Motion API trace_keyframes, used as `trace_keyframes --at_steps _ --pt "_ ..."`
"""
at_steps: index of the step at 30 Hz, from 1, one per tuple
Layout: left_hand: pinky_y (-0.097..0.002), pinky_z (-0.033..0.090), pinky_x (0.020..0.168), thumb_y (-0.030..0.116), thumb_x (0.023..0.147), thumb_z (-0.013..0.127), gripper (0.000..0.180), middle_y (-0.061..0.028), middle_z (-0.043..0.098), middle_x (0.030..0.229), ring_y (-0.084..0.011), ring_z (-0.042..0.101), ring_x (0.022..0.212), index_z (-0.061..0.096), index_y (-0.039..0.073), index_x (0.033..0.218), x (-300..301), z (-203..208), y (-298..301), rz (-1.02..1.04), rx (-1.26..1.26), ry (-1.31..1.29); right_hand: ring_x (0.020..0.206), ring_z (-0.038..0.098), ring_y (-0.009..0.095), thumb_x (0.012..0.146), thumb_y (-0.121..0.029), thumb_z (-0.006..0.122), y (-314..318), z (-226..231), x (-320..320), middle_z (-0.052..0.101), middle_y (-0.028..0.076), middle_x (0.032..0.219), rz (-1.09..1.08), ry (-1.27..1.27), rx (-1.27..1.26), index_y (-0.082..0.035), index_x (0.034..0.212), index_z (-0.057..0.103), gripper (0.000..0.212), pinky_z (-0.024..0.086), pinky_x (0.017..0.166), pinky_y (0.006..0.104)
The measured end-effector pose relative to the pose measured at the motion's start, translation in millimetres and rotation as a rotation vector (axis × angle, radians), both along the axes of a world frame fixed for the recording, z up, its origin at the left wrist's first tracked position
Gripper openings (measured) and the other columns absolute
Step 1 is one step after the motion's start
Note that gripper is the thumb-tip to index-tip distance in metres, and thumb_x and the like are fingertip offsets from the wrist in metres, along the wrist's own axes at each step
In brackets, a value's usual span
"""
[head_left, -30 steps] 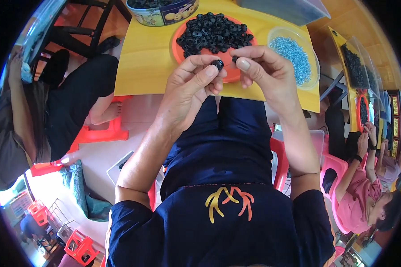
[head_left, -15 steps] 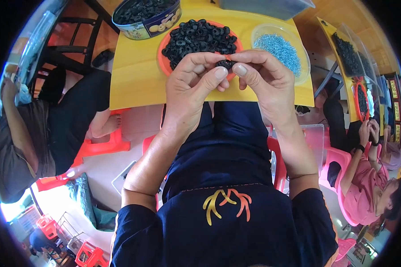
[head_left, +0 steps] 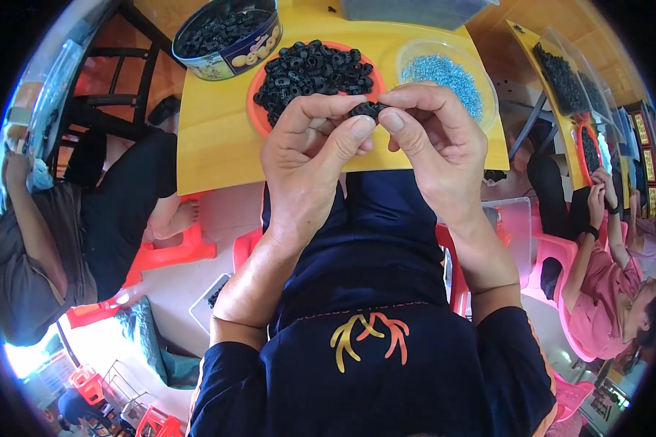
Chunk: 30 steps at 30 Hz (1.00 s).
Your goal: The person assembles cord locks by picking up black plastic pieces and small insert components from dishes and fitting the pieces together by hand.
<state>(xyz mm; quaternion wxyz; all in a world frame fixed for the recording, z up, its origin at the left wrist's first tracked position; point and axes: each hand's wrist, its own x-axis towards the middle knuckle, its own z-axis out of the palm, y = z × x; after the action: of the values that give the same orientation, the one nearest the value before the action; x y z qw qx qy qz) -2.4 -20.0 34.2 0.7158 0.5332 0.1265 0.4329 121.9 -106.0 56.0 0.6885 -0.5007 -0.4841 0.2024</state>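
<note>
A small black plastic piece, maybe a cord lock part, is held between my two hands over the table's near edge. My left hand pinches it between thumb and forefinger. My right hand closes thumb and forefinger on its right end; the fingertips hide part of it. Just beyond my left hand, an orange-red round tray carries a heap of hollow black plastic pieces. Beyond my right hand stands a clear round tub with many tiny bluish, shiny bits, perhaps springs.
At the yellow table's far left stands a round cookie tin of black pieces. A grey plastic bin sits at its far edge. One person in pink works at another table on the right; another person sits at left.
The view has shifted slightly, so the table and trays appear further left. My fingertips have moved a little on the black piece, which now shows more between them.
</note>
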Motion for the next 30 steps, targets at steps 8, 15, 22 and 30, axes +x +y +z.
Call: trace_keyframes --at_steps 8,15,22,30 --pt "-0.0228 0.051 0.066 0.001 0.087 0.066 0.018 -0.0053 0.065 0.087 -0.0092 0.061 0.073 0.060 0.000 0.104 -2 9 -7 -0.019 -0.043 -0.007 0.076 0.065 0.017 0.084 0.000 0.066 -3 2 2 0.065 0.010 0.090 -0.118 -0.254 0.067 0.001 0.096 0.064 0.011 0.051 0.070 0.0252" --pt "-0.0223 0.050 0.063 0.001 0.087 0.067 0.017 -0.0069 0.066 0.086 -0.0101 0.061 0.071 0.060 -0.001 0.103 -7 16 -10 -0.061 -0.065 -0.011 0.073 0.065 0.023 0.079 0.001 0.069 -4 7 8 0.065 0.012 0.082 -0.147 -0.442 0.173 0.000 0.091 0.065 0.013 0.050 0.064 0.0269" --pt "-0.0224 0.050 0.062 0.001 0.085 0.068 0.016 -0.0079 0.066 0.085 -0.0114 0.062 0.069 0.061 -0.001 0.100 -9 14 -7 -0.139 -0.133 0.013 0.071 0.063 0.023 0.080 0.004 0.068 -11 11 18 0.064 0.014 0.082 -0.066 -0.647 0.169 0.002 0.092 0.061 0.014 0.050 0.061 0.0281" --pt "-0.0226 0.050 0.062 0.001 0.085 0.068 0.016 -0.0084 0.067 0.087 -0.0117 0.063 0.069 0.061 -0.001 0.100 -10 12 -3 -0.183 -0.118 0.076 0.071 0.065 0.023 0.081 0.002 0.068 -13 20 26 0.063 0.011 0.080 0.092 -0.668 0.022 0.001 0.089 0.062 0.010 0.050 0.062 0.0269"
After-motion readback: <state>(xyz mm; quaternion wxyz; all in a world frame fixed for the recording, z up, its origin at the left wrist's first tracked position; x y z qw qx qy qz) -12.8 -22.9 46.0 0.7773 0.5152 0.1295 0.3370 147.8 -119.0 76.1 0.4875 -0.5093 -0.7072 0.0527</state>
